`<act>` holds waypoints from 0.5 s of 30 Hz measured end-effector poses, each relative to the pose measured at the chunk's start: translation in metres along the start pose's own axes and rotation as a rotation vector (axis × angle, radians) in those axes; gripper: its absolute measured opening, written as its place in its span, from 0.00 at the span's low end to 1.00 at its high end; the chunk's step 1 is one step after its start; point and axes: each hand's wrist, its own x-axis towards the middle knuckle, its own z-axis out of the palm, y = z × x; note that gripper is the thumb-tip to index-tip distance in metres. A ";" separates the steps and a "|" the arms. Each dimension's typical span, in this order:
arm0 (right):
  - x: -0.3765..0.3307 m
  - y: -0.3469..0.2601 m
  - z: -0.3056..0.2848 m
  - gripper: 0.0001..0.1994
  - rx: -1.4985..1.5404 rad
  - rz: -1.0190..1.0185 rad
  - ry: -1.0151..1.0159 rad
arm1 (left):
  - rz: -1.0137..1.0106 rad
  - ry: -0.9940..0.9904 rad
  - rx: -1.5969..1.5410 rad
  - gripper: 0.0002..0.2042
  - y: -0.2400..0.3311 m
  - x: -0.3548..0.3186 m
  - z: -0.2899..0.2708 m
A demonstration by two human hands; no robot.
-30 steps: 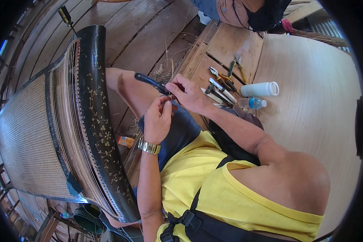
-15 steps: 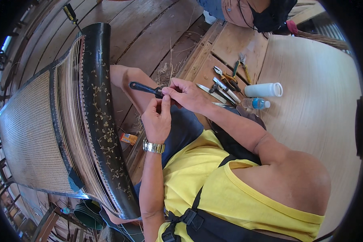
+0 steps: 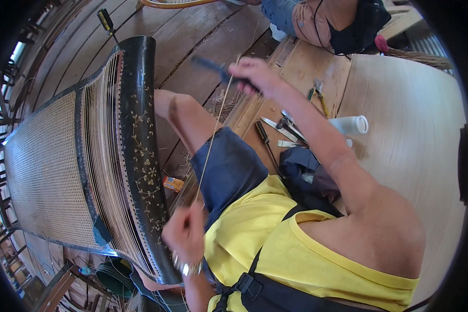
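My right hand (image 3: 257,77) is raised over the wooden bench, closed around a dark-handled tool (image 3: 208,64) whose shape is smeared by motion. A thin tan cane strand (image 3: 213,140) stretches from beside the right fingers down to my left hand (image 3: 186,234). That left hand, blurred and curled, grips the strand's lower part near my lap. To the left stands a curved black panel (image 3: 143,130) with gold floral decoration. Rows of parallel cane strands (image 3: 100,140) run along it, beside a finished woven cane mesh (image 3: 44,171).
A yellow-and-black screwdriver (image 3: 105,22) stands upright at the panel's far corner. On the bench lie a slim black-handled tool (image 3: 263,134), pliers (image 3: 320,96), blades (image 3: 280,127) and a white cylinder (image 3: 351,125). Another person's leg (image 3: 314,23) is at the far side.
My hands have parted: the right moved up and away with the tool, the left down toward my body. The cane strand is now stretched between them.
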 end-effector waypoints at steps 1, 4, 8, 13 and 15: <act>0.019 -0.009 -0.029 0.13 0.000 -0.054 0.030 | -0.038 0.015 0.059 0.12 -0.001 -0.023 -0.031; 0.030 -0.032 -0.052 0.12 -0.021 -0.144 0.032 | -0.343 0.114 0.095 0.16 -0.046 -0.098 -0.116; -0.001 -0.026 0.012 0.12 -0.058 -0.154 -0.027 | 0.192 0.071 0.794 0.12 -0.034 -0.089 -0.153; -0.054 0.013 0.085 0.12 0.022 -0.231 -0.143 | -0.035 0.295 -0.192 0.22 0.054 -0.010 -0.092; -0.076 0.021 0.113 0.12 0.072 -0.257 -0.205 | -0.118 -0.014 -0.430 0.27 0.060 0.024 -0.048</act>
